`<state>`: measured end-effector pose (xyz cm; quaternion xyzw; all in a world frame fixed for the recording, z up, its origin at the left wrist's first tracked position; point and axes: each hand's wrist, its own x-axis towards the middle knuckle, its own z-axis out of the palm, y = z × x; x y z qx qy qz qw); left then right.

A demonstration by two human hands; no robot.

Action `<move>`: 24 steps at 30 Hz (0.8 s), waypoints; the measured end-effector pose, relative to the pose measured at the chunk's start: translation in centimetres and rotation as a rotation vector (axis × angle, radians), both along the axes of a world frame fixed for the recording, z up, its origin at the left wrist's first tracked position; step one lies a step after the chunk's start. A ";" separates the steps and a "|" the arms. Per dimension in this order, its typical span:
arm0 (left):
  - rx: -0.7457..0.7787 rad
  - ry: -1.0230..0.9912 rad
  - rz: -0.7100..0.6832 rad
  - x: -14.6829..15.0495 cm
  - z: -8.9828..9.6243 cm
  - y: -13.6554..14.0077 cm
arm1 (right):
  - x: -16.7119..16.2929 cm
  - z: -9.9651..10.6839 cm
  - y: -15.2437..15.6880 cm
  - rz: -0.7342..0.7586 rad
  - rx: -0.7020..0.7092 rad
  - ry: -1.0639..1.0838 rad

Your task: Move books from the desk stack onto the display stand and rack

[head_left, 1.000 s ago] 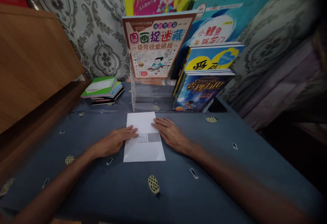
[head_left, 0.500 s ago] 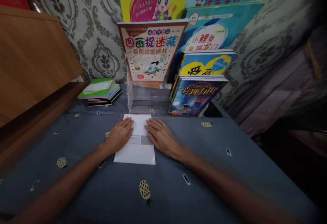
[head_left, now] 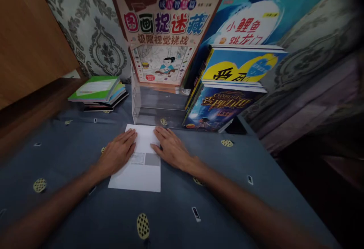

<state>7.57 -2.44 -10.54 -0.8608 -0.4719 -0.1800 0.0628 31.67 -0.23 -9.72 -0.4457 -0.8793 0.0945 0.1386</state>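
Note:
A flat white booklet or folded sheet lies on the dark blue-grey tablecloth, with a band of small print and a grey block across its middle. My left hand rests flat along its left edge, fingers stretched out. On the opposite edge lies my right hand, also flat, fingertips on the white surface and thumb held apart. Neither hand grips anything. Just beyond the booklet's far edge stands a clear acrylic book rack.
In the rack stand a brown-bordered picture book, a blue-and-yellow book and a dark blue book. Left of it is a stack of thin books. A wooden panel borders the left side.
My view has moved nearer to the rack, and the scene has shifted in the picture. My hands still rest on the booklet's sides, with the right thumb now spread from the fingers.

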 end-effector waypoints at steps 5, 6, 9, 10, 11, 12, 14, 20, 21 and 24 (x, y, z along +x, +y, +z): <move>0.020 0.054 0.008 0.3 0.4 -0.1 | 2.1 0.0 -0.3 -0.033 0.032 0.007; 0.012 0.066 0.011 0.2 0.5 -0.1 | 2.1 -0.1 -0.3 -0.035 0.046 0.014; -0.017 0.102 0.033 -0.1 0.7 0.4 | 1.9 -0.6 -0.2 -0.034 0.085 0.013; -0.024 0.113 0.044 -0.3 0.8 0.5 | 1.9 -0.7 -0.1 -0.032 0.094 0.007; -0.029 0.124 0.057 -0.5 0.8 0.7 | 1.9 -0.8 -0.1 -0.030 0.103 0.001; -0.035 0.133 0.068 -0.7 0.9 0.9 | 1.9 -0.8 0.0 -0.030 0.112 -0.005; -0.050 0.149 0.084 -1.0 1.0 1.2 | 2.0 -1.0 0.0 -0.026 0.128 -0.015; -0.068 0.200 0.082 -1.1 1.0 1.3 | 1.7 -1.0 0.1 -0.033 0.147 -0.040; -0.068 0.203 0.067 -1.0 1.0 1.3 | 1.6 -0.9 0.1 -0.034 0.144 -0.042; -0.090 0.193 -0.032 -1.0 1.0 1.4 | 1.4 -0.8 0.1 -0.044 0.133 -0.055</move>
